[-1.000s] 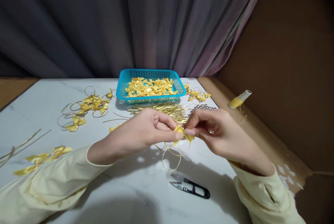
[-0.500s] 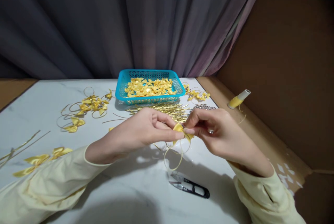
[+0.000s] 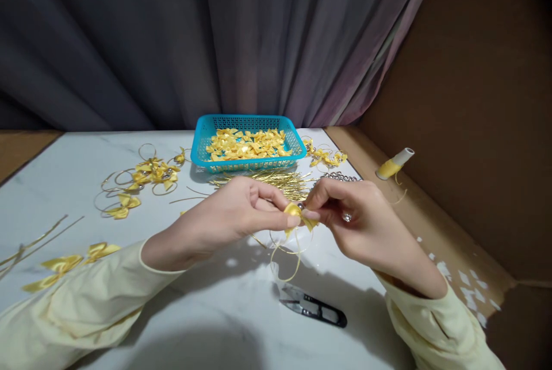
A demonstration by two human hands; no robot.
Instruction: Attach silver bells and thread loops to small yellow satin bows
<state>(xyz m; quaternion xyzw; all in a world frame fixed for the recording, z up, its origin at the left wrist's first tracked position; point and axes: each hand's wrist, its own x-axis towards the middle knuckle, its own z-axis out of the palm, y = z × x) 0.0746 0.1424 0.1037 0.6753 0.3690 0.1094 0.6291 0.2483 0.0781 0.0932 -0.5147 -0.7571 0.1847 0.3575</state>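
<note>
Between my two hands is a small yellow ribbon bow [image 3: 294, 212], held above the table. My left hand [image 3: 241, 209] pinches its left loop with thumb and forefinger. The thumb and forefinger of my right hand [image 3: 351, 218] close on the bow's right side. A small silver bell [image 3: 301, 205] shows at the bow's middle, partly hidden by the fingers. Looped thin yellow cord [image 3: 287, 278] hangs below the bow. Another silver bell [image 3: 347, 218] shows by my right palm; whether it is held there I cannot tell. Black-handled thread snips [image 3: 317, 309] lie on the table below my hands.
A blue basket [image 3: 248, 162] of yellow bows stands at the back. Gold twist ties [image 3: 280, 182] and silver bells [image 3: 340, 176] lie before it. Bows with looped cords [image 3: 155, 173] are at left, more bows [image 3: 62, 263] by my left sleeve. A spool of yellow thread [image 3: 390, 168] stands right.
Both hands keep their pinch on the bow and have shifted slightly left. The silver bell at the bow's middle shows more clearly now. The cord loop below swung a little.
</note>
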